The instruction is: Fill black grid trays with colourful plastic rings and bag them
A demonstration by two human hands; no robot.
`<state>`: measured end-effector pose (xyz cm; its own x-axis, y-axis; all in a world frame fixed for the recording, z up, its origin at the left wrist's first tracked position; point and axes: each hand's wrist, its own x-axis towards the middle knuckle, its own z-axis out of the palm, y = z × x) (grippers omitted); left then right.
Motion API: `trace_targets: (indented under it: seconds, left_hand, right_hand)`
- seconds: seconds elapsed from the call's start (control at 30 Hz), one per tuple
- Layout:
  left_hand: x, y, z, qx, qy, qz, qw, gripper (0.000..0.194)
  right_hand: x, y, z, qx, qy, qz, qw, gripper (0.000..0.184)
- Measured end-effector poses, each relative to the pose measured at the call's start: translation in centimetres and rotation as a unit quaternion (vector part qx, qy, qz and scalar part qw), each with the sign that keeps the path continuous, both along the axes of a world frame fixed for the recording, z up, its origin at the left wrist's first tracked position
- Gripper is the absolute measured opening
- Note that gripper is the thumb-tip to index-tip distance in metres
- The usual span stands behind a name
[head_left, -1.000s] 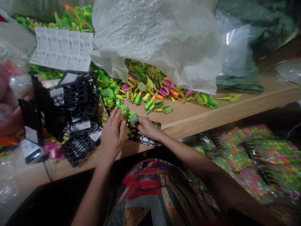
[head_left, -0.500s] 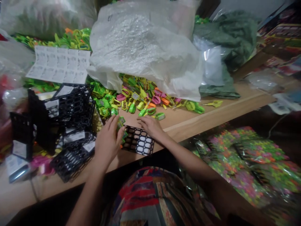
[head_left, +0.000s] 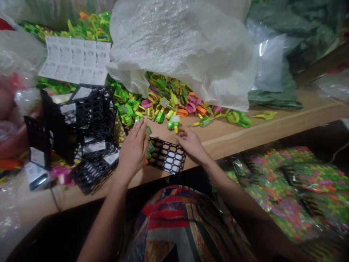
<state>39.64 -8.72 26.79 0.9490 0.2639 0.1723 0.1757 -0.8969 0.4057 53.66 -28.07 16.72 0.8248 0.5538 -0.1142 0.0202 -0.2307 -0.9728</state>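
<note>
At the bench edge lies a black plastic grid [head_left: 169, 147] with oval holes, white showing through part of it. My left hand [head_left: 133, 149] covers its left end, fingers straight and pressed together around the edge, the thumb partly hidden. Green plastic pieces [head_left: 149, 147] show beside its fingers. Just past the grid's right end, my right hand [head_left: 191, 143] has thumb and forefinger pinched at the yellow tip of a small green-and-yellow plastic piece [head_left: 173, 123] with a pale label. A loose pile of looped pieces [head_left: 160, 98] in green, yellow, pink and orange lies behind.
Stacked black grids [head_left: 84, 112] with white labels stand left. A white label sheet [head_left: 77, 60] rests behind them. A large translucent plastic bag [head_left: 180, 47] covers part of the pile. Right of the bench, below its edge [head_left: 283, 120], lie several clear packs [head_left: 283, 182] of colourful pieces.
My right hand has closed from loosely spread fingers to a pinch beside the green-and-yellow piece. My left fingers have come closer together on the grid. The camera view has shifted.
</note>
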Motion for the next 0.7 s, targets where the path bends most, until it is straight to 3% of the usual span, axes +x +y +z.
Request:
trace_targets:
  seconds: [0.1,0.2,0.43,0.57,0.7]
  left_hand:
    - [0.1,0.0,0.2,0.001,-0.003,-0.019,1.0,0.054]
    - [0.2,0.1,0.4,-0.004,-0.004,-0.016,1.0,0.054]
    - [0.0,-0.1,0.5,-0.007,0.006,-0.01,1.0,0.057]
    - [0.0,-0.1,0.9,-0.02,0.023,-0.019,0.999,0.059]
    - [0.7,0.0,1.2,0.011,0.031,-0.041,0.999,0.058]
  right_hand:
    - [-1.6,1.9,1.4,0.051,-0.005,0.111,0.992,0.021]
    - [-2.4,3.8,1.9,0.027,-0.129,0.169,0.977,0.012]
    - [-3.2,5.8,0.1,-0.133,-0.33,0.19,0.915,0.031]
    - [-3.9,5.6,0.1,-0.159,-0.409,0.196,0.877,0.033]
    - [-3.8,5.9,0.2,-0.162,-0.437,0.221,0.857,0.03]
